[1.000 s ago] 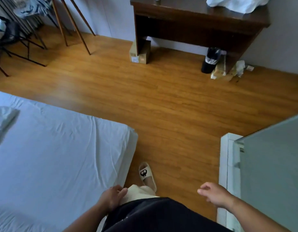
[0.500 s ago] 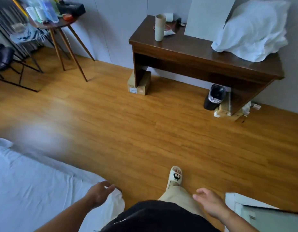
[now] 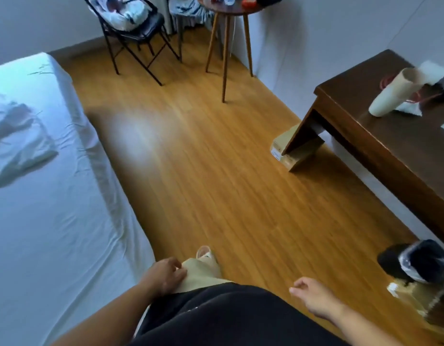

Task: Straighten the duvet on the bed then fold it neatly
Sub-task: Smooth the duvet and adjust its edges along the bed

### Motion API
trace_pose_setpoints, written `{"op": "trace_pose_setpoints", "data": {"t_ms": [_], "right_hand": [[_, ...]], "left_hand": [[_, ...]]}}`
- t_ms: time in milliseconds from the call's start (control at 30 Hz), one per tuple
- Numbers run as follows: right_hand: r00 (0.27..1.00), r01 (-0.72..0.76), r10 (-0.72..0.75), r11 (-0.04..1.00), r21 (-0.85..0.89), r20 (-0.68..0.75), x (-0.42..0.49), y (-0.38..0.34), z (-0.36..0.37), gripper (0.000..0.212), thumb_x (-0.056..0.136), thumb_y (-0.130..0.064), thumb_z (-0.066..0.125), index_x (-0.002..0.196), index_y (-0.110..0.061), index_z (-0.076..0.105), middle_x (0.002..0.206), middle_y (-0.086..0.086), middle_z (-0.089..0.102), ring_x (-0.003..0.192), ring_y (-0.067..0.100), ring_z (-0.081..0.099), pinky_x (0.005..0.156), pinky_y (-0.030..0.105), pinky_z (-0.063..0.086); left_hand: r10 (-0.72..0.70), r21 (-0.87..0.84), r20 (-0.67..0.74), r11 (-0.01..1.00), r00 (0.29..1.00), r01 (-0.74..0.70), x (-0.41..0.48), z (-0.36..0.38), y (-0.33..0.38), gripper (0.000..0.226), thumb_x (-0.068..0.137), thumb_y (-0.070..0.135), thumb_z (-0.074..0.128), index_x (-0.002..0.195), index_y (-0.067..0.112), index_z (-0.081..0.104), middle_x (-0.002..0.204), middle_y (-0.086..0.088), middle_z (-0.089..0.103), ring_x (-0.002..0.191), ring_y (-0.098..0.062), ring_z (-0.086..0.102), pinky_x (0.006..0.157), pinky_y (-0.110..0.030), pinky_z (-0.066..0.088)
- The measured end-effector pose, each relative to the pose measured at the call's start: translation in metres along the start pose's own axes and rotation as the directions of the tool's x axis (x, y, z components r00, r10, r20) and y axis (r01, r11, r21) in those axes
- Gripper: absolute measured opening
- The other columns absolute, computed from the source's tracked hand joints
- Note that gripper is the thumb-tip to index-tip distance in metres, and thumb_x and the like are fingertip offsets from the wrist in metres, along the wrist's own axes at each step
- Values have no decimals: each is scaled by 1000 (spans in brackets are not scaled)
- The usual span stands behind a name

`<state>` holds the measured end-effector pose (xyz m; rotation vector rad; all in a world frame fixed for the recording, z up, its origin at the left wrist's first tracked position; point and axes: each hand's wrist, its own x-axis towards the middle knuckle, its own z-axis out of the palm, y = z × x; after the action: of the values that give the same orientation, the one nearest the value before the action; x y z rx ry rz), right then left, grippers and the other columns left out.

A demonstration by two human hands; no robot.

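The wooden floor [image 3: 216,183] fills the middle of the view, running along the right side of the bed [image 3: 53,233], whose white sheet is creased and pulled over the mattress edge. Across that strip of floor from the bed stands a dark wooden desk [image 3: 390,151], well apart from it. Beyond the bed's far corner, against the wall, is a black folding chair [image 3: 136,33] with patterned fabric heaped on its seat, and just to the right of it a round side table [image 3: 230,7] on thin slanted legs. On the bed itself, towards its left side and away from the person, lies a rumpled white bundle that appears to be the duvet [image 3: 16,146] — bunched up, not spread flat, and cut off by the picture's edge. A cardboard box [image 3: 290,158] sits on the floor under the desk's end nearest the bed, and a black bin [image 3: 413,263] with a clear liner sits further along under the desk. A pale cardboard tube [image 3: 390,94] stands on the desktop. The person stands at the bed's near right corner, one pale slipper [image 3: 204,253] on the floor just beside the mattress. The left hand [image 3: 166,274] rests against the beige trouser leg beside the bed's edge, fingers loosely bent, holding nothing. The right hand [image 3: 313,298] hangs over the floor on the side away from the bed — fingers loosely curled, empty.
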<state>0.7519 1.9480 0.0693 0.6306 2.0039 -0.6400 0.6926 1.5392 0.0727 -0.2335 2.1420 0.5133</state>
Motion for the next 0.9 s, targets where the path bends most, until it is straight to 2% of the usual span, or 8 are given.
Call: {"op": "trace_pose_setpoints", "data": {"t_ms": [100,200,333,400,533,633,767,900], "right_hand": [[999,42,-40,996,-73,34,48,-45,-41,32,92,-48,64,114,-25,64,111,-9,66,99,8,61,90,28,50],[999,45,-43,993,-107,17,77,-109,-78,32,91,-46,66,113,-23,64,109,-7,67,92,8,61,85,27,50],[998,53,-55,987,-154,-13,111,-202,-129,32,93,-42,65,117,-21,63,117,-5,66,105,12,60,89,26,47],[995,82,-92,979,-188,-42,130,-257,-153,34,94,-42,65,119,-19,64,119,-3,66,105,12,60,91,27,47],[986,162,-168,968,-193,-18,160,-373,-190,29,96,-38,62,119,-20,62,113,-5,63,100,9,57,75,20,42],[979,204,-202,946,-252,35,193,-451,-209,31,92,-45,63,116,-26,61,115,-7,64,104,9,60,84,25,44],[965,258,-221,895,-365,141,249,-558,-234,23,91,-47,63,102,-27,64,104,-11,68,96,8,63,85,27,48],[939,337,-248,803,-491,239,294,-681,-273,29,82,-53,64,96,-28,66,97,-9,72,89,10,67,85,30,53]], "left_hand": [[-59,-83,60,995,996,64,34,-17,0,33,93,55,50,112,31,62,112,7,66,99,-10,61,93,-31,51],[-106,-206,41,972,993,113,77,-52,4,29,93,55,52,104,30,63,107,6,66,96,-9,61,93,-32,51],[-129,-309,35,942,991,134,134,-139,4,26,93,48,56,102,25,64,105,3,67,95,-12,61,87,-30,51],[-138,-331,-7,935,990,128,156,-186,-2,27,94,47,56,104,23,65,107,1,67,95,-13,62,89,-32,54],[-224,-427,-100,890,969,162,192,-272,-21,35,96,47,54,116,19,63,116,1,64,102,-14,61,89,-29,53],[-286,-467,-106,860,952,206,213,-318,-33,40,97,48,53,123,20,62,121,2,63,104,-14,59,86,-25,51],[-358,-512,-32,808,933,292,243,-363,-44,32,99,43,53,120,20,61,121,1,61,103,-12,56,82,-22,45],[-475,-644,11,670,880,370,267,-417,-50,23,99,41,52,107,22,62,110,3,62,93,-10,59,76,-20,42]]}}
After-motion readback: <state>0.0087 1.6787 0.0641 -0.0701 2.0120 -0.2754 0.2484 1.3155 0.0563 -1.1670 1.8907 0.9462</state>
